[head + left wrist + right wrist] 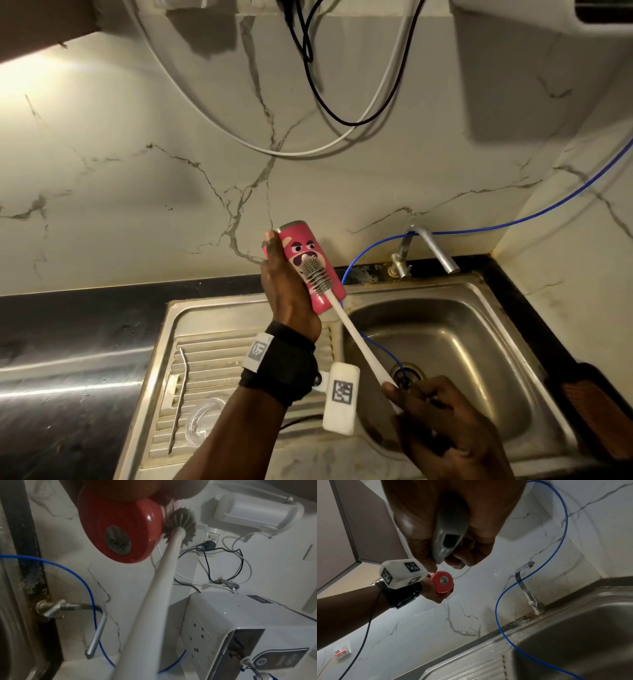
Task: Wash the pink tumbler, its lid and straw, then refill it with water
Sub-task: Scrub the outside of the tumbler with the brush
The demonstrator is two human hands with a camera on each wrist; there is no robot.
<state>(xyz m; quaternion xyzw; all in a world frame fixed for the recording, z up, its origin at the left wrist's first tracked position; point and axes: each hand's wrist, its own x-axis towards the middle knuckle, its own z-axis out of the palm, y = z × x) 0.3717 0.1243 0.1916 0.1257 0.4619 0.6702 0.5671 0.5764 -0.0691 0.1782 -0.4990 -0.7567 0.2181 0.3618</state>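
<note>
Now my right hand (442, 421), nearest to me over the sink (479, 329), is curled tight around the end of the brush (356, 335) handle. From there the handle runs up and away to the left, and its bristles lie against the side of the tumbler (310, 270). My left hand (287, 287) grips the tumbler from the left, base tilted toward me; its long axis almost follows the brush. Lid (202, 423) and straw (180, 401) wait on the drainboard

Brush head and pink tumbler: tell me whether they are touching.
Touching. In the left wrist view the grey bristles of the brush head press against the side of the pink tumbler near its base; the head view agrees.
</note>
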